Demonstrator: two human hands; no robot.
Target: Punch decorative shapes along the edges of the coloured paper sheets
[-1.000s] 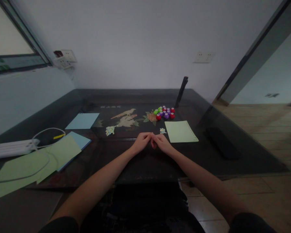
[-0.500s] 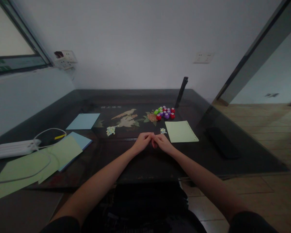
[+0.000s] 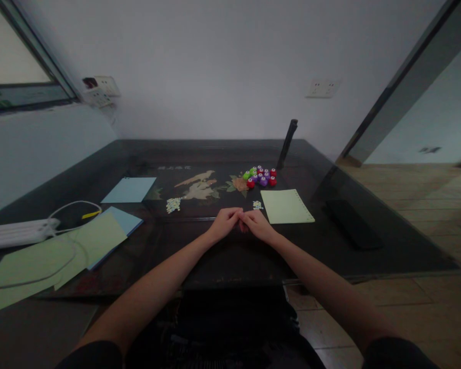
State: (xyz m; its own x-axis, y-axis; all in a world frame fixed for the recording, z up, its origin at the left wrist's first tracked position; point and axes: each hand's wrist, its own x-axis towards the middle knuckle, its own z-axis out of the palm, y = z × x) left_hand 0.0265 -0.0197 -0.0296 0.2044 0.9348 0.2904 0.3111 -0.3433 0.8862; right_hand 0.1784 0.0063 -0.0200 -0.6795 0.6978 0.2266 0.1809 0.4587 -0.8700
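Observation:
My left hand (image 3: 225, 224) and my right hand (image 3: 258, 224) rest together near the table's front middle. Their fingers are drawn in and overlap at the tips; no object shows in either. Just beyond my right hand lies a small cluster of pale, tiny pieces (image 3: 257, 205). To its right is a pale green sheet of hole-edged paper (image 3: 287, 207). Behind these sits a group of round red, purple and green pieces (image 3: 263, 181) with white, eye-like tops. A larger scatter of pale tiny pieces (image 3: 173, 205) lies left of my left hand.
The dark table (image 3: 215, 266) has a bird-and-flower picture. On its left are blue paper (image 3: 129, 190), green sheets (image 3: 96, 238) and a white power strip (image 3: 19, 233) with a cable. A black upright stick (image 3: 287, 144) stands behind; a dark flat object (image 3: 353, 225) lies at right.
The view has shifted slightly, so the things on the table appear a little higher and farther left. My hands stay joined in the same place.

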